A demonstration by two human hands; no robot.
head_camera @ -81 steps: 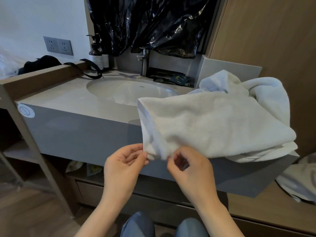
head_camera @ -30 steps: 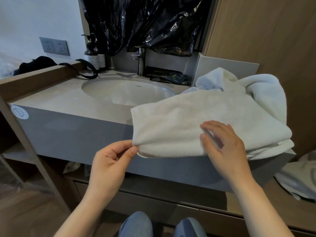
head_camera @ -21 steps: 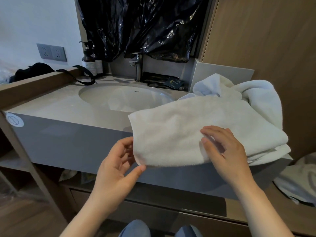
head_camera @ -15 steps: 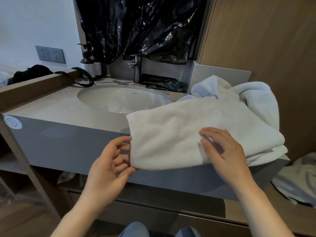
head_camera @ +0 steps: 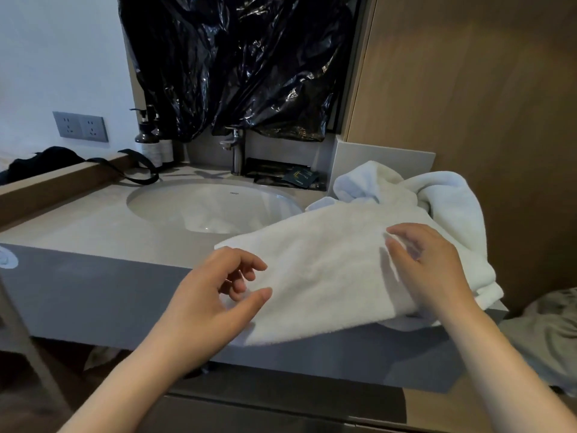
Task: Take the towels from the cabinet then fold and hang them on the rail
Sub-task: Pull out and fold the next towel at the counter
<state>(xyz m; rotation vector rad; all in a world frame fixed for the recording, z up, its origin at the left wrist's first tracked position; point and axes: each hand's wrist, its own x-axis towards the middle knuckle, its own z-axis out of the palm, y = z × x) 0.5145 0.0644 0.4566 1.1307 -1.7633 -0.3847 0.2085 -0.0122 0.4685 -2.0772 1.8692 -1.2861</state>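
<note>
A white folded towel (head_camera: 327, 264) lies on the right end of the grey counter (head_camera: 93, 226), its front edge hanging over the counter's lip. Behind it a second white towel (head_camera: 443, 195) sits bunched against the wooden wall. My left hand (head_camera: 218, 295) hovers over the folded towel's left front corner, fingers loosely curled, thumb out, with no grip that I can see. My right hand (head_camera: 427, 260) is held just above the towel's right half with relaxed, spread fingers and casts a shadow on the cloth. No rail is in view.
A white sink (head_camera: 212, 207) with a faucet (head_camera: 237, 151) lies left of the towels. Dark pump bottles (head_camera: 150, 145) and a black strap (head_camera: 137, 170) stand at the back left. Black plastic sheet (head_camera: 243, 64) hangs above. Another pale cloth (head_camera: 549, 332) lies low on the right.
My left hand has let go of the towel's left edge and moved over its corner. My right hand has lifted slightly off the cloth. The towel now lies flatter on the counter.
</note>
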